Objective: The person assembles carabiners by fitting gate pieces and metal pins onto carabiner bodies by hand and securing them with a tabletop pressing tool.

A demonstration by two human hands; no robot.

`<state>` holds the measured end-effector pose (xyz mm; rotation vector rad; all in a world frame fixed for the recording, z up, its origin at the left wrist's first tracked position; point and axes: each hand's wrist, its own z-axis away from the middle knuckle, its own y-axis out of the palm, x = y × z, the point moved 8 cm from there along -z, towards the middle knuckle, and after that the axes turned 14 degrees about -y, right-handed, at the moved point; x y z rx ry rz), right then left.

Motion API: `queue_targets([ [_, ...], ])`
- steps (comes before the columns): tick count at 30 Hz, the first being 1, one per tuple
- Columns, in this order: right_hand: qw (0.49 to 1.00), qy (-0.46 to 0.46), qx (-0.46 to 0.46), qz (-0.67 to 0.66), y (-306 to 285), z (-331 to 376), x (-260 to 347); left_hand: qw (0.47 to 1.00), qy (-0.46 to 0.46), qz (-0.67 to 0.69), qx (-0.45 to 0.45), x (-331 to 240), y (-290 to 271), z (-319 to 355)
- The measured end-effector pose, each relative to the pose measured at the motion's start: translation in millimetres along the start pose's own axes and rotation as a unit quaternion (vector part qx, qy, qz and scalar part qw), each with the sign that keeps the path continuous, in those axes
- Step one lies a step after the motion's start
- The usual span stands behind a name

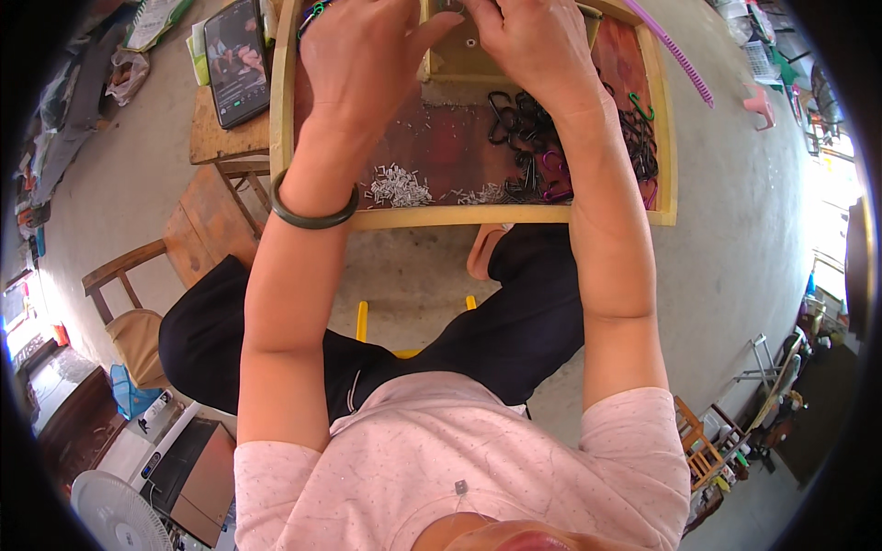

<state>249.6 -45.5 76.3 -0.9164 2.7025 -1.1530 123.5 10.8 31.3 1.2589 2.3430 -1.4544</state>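
Note:
My left hand [360, 46] reaches over the far part of a shallow wooden tray [441, 217], its thumb stretched toward the right. Close beside it is my right hand [540, 46], with its thumb near the left one. The upper picture edge cuts off the other fingers of both hands, so what they hold is hidden. Under the hands stands a yellowish wooden block [487, 57] with a screw head. Small silvery tube pieces [399, 186] lie heaped in the tray's near left. Black carabiner-like clips [522, 124] pile up around my right wrist, with a green clip [641, 106] beside them.
Left of the tray, a phone [237, 62] leans on a wooden stand. A purple coiled cord [675, 53] hangs past the tray's right rim. A wooden chair [197, 225] stands at my left, and a white fan [118, 514] is at the lower left.

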Motion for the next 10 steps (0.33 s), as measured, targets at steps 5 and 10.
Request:
queue_targets([
  [5,0.999,-0.022,-0.002,0.040,-2.7,0.2,5.7,0.974,0.043,-0.121,-0.187,-27.2,-30.2,-13.0],
  [10,1.000,-0.021,0.005,0.017,3.8,4.6,-4.6,0.982,0.087,-0.134,-0.097,-26.7,-32.6,-8.0],
])
